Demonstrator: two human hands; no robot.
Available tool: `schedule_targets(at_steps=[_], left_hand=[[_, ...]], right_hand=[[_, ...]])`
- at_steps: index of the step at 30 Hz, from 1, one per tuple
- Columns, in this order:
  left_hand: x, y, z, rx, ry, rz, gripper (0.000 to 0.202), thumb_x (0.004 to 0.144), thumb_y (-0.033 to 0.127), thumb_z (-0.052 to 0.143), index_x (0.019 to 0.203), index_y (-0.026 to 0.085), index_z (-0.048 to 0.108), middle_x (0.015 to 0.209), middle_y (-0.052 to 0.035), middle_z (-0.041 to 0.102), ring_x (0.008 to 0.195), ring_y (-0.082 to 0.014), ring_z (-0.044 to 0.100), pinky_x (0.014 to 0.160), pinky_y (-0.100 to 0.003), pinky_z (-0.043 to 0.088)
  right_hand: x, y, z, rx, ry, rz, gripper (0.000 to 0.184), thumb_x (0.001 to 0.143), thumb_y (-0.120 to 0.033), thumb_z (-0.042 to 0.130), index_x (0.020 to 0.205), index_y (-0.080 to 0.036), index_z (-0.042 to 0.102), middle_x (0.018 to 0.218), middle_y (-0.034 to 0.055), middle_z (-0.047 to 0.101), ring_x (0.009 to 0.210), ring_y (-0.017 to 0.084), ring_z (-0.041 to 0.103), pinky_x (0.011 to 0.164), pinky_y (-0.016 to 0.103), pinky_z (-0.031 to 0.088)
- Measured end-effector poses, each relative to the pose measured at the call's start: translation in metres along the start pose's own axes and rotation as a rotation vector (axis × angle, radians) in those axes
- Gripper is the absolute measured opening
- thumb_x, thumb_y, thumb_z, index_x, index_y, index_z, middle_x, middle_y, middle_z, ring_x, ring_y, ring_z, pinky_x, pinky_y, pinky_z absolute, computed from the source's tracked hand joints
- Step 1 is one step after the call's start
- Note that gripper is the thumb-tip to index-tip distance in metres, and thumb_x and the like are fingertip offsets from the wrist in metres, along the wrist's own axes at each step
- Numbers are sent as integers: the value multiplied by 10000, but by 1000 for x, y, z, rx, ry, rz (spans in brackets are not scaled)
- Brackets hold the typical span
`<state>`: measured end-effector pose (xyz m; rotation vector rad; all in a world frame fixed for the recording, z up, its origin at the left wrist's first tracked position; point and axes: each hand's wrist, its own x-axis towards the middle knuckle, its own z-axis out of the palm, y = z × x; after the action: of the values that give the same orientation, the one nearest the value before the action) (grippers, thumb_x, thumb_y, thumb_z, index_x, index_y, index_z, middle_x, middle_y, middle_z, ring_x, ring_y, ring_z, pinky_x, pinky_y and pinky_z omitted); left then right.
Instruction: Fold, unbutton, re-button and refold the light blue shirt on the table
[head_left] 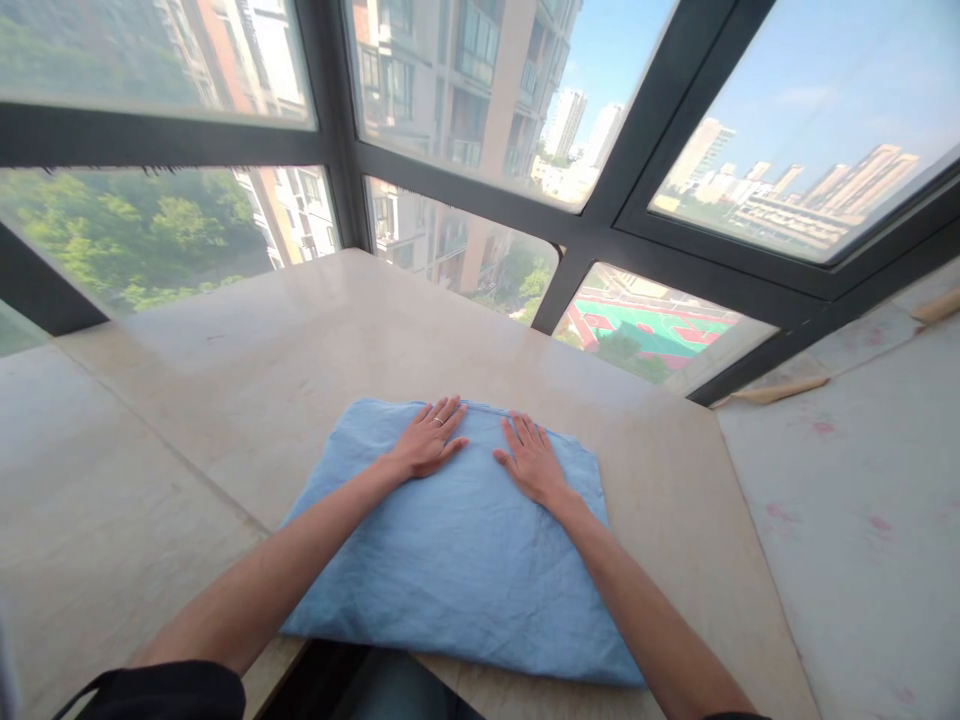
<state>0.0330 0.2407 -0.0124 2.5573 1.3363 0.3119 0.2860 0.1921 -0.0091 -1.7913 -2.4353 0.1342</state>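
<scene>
Beige stone ledge (247, 380), seam running diagonally at left. Dark window frame (600, 230) behind it, panes angled. Outside: trees (150, 235), apartment blocks (465, 90), green-and-red court (660, 325). Right slab (862, 480) bears pink spots (823, 427); tan strip (780, 392) at its far edge.

Pale stone ledge (247, 330), as I see it through the head camera: polished beige slabs meet at thin seams and run up to the window frame. One folded blue cloth (465, 570) lies flat on the middle slab, its near hem at the ledge's front edge. The right slab (862, 480) bears faint pink stains; curled tan strips (780, 392) lie along its far edge.
</scene>
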Motion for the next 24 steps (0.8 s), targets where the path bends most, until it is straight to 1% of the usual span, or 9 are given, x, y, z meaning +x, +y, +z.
schedule_targets(at_steps=[3, 6, 9, 13, 16, 18, 21, 24], left_hand=[[-6, -13, -3, -3, -11, -28, 719, 971, 612, 265, 1570, 217, 209, 1614, -108, 223, 1500, -243, 197, 1215, -422, 114], [-8, -22, -9, 14, -28, -75, 746, 959, 630, 277, 1559, 189, 254, 1591, -113, 296, 1492, -260, 225, 1212, -434, 111], [-10, -30, -13, 45, -34, -122, 731, 960, 624, 267, 1538, 180, 317, 1588, -112, 305, 1492, -272, 221, 1211, -456, 101], [-19, -44, -20, 65, -36, -140, 697, 965, 593, 280, 1525, 183, 350, 1591, -109, 298, 1493, -265, 221, 1211, -448, 109], [-29, -62, -27, 64, -24, -144, 673, 959, 578, 307, 1516, 206, 368, 1582, -101, 324, 1487, -266, 241, 1206, -468, 118], [-39, -76, -31, 65, -36, -136, 661, 961, 560, 291, 1520, 213, 361, 1587, -89, 316, 1489, -249, 236, 1208, -448, 120], [-54, -96, -39, 77, -50, -117, 657, 965, 537, 259, 1526, 206, 348, 1597, -76, 296, 1493, -227, 224, 1212, -419, 121], [-67, -112, -45, 126, -54, -140, 678, 966, 535, 226, 1529, 174, 336, 1601, -80, 285, 1496, -226, 216, 1215, -424, 117]], right_hand=[[-12, 21, 4, 15, 10, 74, 784, 962, -681, 170, 1562, -182, 243, 1605, 143, 263, 1484, 294, 233, 1194, 506, 177], [-18, 34, 7, 28, 24, 121, 788, 957, -689, 163, 1554, -185, 267, 1582, 148, 320, 1468, 304, 274, 1187, 525, 175], [-21, 44, 7, 38, 22, 144, 771, 972, -668, 173, 1537, -161, 311, 1581, 151, 322, 1468, 299, 272, 1186, 512, 187], [-28, 62, 5, 12, 14, 209, 750, 991, -633, 172, 1510, -126, 360, 1584, 163, 310, 1483, 284, 235, 1196, 494, 174], [-39, 79, 1, -3, -31, 221, 732, 998, -615, 195, 1524, -123, 329, 1598, 152, 279, 1490, 272, 218, 1202, 489, 167], [-48, 89, -1, -19, -49, 222, 718, 1003, -594, 218, 1531, -116, 310, 1604, 149, 260, 1491, 274, 212, 1203, 493, 161], [-58, 101, -1, -57, -10, 244, 666, 1018, -542, 225, 1522, -121, 334, 1603, 149, 265, 1488, 275, 221, 1199, 501, 164], [-63, 105, 1, -89, 33, 263, 620, 1029, -485, 215, 1506, -121, 370, 1590, 149, 302, 1480, 267, 247, 1192, 479, 197]])
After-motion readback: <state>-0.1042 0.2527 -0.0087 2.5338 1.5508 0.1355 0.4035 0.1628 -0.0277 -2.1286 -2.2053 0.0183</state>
